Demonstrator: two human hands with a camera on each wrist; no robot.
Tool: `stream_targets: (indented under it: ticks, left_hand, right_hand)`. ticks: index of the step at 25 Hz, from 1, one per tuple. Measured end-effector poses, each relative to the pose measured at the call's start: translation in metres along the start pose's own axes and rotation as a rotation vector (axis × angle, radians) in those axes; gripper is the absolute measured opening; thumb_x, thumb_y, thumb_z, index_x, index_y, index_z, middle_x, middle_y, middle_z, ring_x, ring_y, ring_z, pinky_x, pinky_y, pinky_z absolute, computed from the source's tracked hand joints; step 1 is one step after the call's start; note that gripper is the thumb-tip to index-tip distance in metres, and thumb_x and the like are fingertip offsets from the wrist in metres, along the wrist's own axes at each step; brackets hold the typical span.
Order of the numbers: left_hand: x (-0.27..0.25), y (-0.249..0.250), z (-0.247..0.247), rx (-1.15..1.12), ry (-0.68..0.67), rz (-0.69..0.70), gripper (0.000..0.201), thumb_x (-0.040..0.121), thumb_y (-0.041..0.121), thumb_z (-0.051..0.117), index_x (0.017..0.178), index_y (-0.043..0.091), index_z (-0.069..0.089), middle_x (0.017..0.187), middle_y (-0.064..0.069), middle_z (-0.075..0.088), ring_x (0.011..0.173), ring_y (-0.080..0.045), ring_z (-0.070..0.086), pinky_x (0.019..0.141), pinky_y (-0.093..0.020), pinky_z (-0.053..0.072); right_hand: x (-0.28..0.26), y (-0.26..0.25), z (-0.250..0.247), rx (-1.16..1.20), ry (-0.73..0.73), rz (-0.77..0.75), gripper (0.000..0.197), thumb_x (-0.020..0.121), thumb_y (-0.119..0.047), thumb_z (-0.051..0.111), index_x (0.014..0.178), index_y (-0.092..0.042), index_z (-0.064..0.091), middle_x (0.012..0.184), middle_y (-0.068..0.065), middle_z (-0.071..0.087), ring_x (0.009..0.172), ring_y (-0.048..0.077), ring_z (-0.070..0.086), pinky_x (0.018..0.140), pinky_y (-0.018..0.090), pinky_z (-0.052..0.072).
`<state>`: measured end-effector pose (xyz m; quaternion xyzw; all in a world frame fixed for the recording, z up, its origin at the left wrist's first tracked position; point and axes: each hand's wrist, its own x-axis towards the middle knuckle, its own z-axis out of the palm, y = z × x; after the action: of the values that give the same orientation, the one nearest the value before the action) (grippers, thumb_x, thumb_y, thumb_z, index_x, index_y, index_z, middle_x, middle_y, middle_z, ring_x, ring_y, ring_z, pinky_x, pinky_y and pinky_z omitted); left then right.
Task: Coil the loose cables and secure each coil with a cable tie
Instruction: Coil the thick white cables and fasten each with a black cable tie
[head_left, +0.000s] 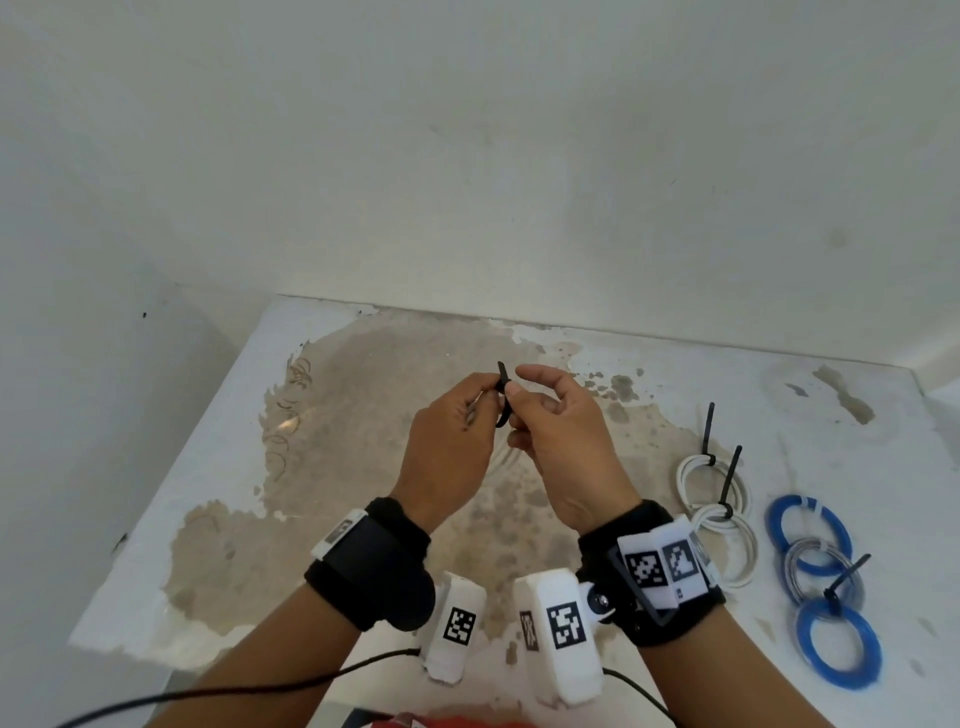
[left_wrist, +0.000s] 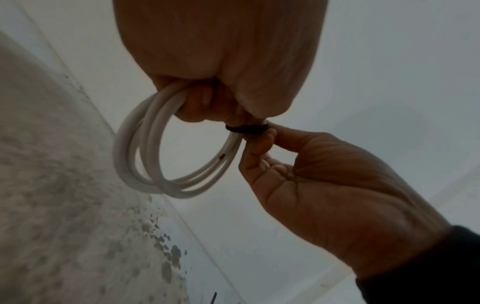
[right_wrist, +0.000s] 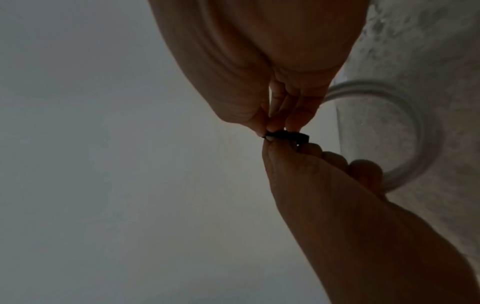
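Both hands are raised over the worn white table (head_left: 649, 374). My left hand (head_left: 485, 395) holds a small coil of white cable (left_wrist: 145, 148), its fingers curled through the loops. A black cable tie (head_left: 503, 387) wraps the coil's strands (left_wrist: 245, 129), with its tail sticking up between the hands. My right hand (head_left: 522, 387) pinches the tie between thumb and finger, touching the left fingertips. In the right wrist view the tie (right_wrist: 285, 135) sits between the two hands' fingertips, and the coil (right_wrist: 426, 133) hangs behind. The hands hide most of the coil in the head view.
Tied coils lie on the table's right side: two white ones (head_left: 717, 499) with black tie tails up, two blue ones (head_left: 810, 530) (head_left: 839, 644) and a grey one (head_left: 821, 571). A wall closes the back and left. A black lead (head_left: 260, 691) trails at the front edge.
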<state>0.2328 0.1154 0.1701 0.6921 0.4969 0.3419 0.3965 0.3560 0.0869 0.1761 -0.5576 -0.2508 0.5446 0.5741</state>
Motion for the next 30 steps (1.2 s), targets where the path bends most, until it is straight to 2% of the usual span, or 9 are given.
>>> stream_targets:
  ticks: [3,7,10,14,19,22,24,26,30]
  left_hand:
    - [0.002,-0.010,-0.011,0.040,-0.060,0.012,0.024,0.105,0.023,0.047,0.111,0.030,0.069,0.080,0.019,0.069,0.067,-0.012,0.062,0.059,-0.024,0.046]
    - [0.014,-0.014,-0.031,0.010,-0.182,-0.044,0.026,0.105,0.022,0.046,0.110,0.026,0.072,0.076,0.024,0.069,0.064,0.007,0.058,0.060,-0.009,0.040]
    - [0.020,-0.010,-0.038,-0.063,-0.234,-0.098,0.028,0.106,0.023,0.044,0.110,0.023,0.071,0.059,0.029,0.059,0.051,0.007,0.052,0.050,-0.010,0.036]
    - [0.025,-0.018,-0.053,-0.150,-0.248,-0.135,0.028,0.106,0.023,0.043,0.111,0.025,0.071,0.051,0.024,0.052,0.046,0.001,0.045,0.048,-0.011,0.034]
    - [0.021,-0.036,-0.074,-0.227,-0.305,-0.137,0.029,0.107,0.021,0.041,0.109,0.022,0.069,0.047,0.019,0.046,0.042,-0.003,0.034,0.045,-0.013,0.029]
    - [0.030,-0.048,-0.076,-0.475,-0.366,-0.309,0.031,0.108,0.024,0.039,0.109,0.019,0.069,0.055,0.011,0.030,0.048,-0.008,0.022,0.043,-0.022,0.020]
    - [0.033,-0.048,-0.079,-0.595,-0.395,-0.381,0.032,0.108,0.025,0.038,0.110,0.017,0.069,0.058,0.009,0.025,0.049,-0.009,0.017,0.042,-0.022,0.016]
    - [0.034,-0.046,-0.084,-0.604,-0.417,-0.389,0.031,0.108,0.025,0.038,0.112,0.015,0.068,0.057,0.010,0.024,0.048,-0.008,0.017,0.041,-0.021,0.016]
    - [0.033,-0.052,-0.088,-0.588,-0.424,-0.431,0.032,0.107,0.026,0.040,0.109,0.019,0.071,0.059,0.008,0.022,0.049,-0.008,0.015,0.040,-0.019,0.017]
  right_hand:
    - [0.003,0.002,0.000,-0.070,-0.068,0.064,0.015,0.099,-0.017,0.064,0.114,-0.017,0.068,0.076,-0.004,0.069,0.065,0.006,0.057,0.060,0.024,0.048]
    - [0.015,-0.009,0.002,-0.317,-0.057,0.092,0.015,0.098,-0.032,0.066,0.102,-0.022,0.076,0.073,-0.018,0.067,0.063,0.003,0.053,0.053,0.018,0.040]
    - [0.027,-0.017,0.009,-0.257,-0.069,0.197,0.009,0.093,-0.029,0.072,0.097,-0.022,0.076,0.084,-0.011,0.068,0.071,0.009,0.053,0.054,0.022,0.036]
    - [0.037,-0.024,0.027,-0.249,-0.028,0.273,0.006,0.091,-0.023,0.072,0.088,-0.018,0.074,0.082,-0.005,0.061,0.073,0.010,0.050,0.054,0.023,0.033]
    - [0.046,-0.034,0.064,-0.405,0.061,0.124,0.007,0.094,-0.023,0.069,0.091,-0.017,0.072,0.082,-0.006,0.060,0.076,0.010,0.053,0.060,0.024,0.037]
    - [0.048,-0.030,0.078,-0.393,0.154,0.041,0.011,0.097,-0.030,0.067,0.092,-0.021,0.070,0.086,-0.005,0.063,0.080,0.011,0.057,0.062,0.025,0.040]
    - [0.045,-0.024,0.080,-0.409,0.111,0.065,0.018,0.097,-0.038,0.066,0.096,-0.021,0.072,0.092,-0.006,0.067,0.084,0.013,0.060,0.068,0.027,0.043]
    - [0.039,-0.018,0.078,-0.497,0.025,0.056,0.031,0.095,-0.041,0.068,0.101,-0.011,0.074,0.092,-0.005,0.071,0.082,0.012,0.062,0.071,0.024,0.043]
    - [0.035,-0.012,0.076,-0.611,-0.005,-0.156,0.025,0.097,-0.031,0.067,0.097,-0.006,0.072,0.086,0.001,0.070,0.077,0.008,0.067,0.063,0.012,0.044]
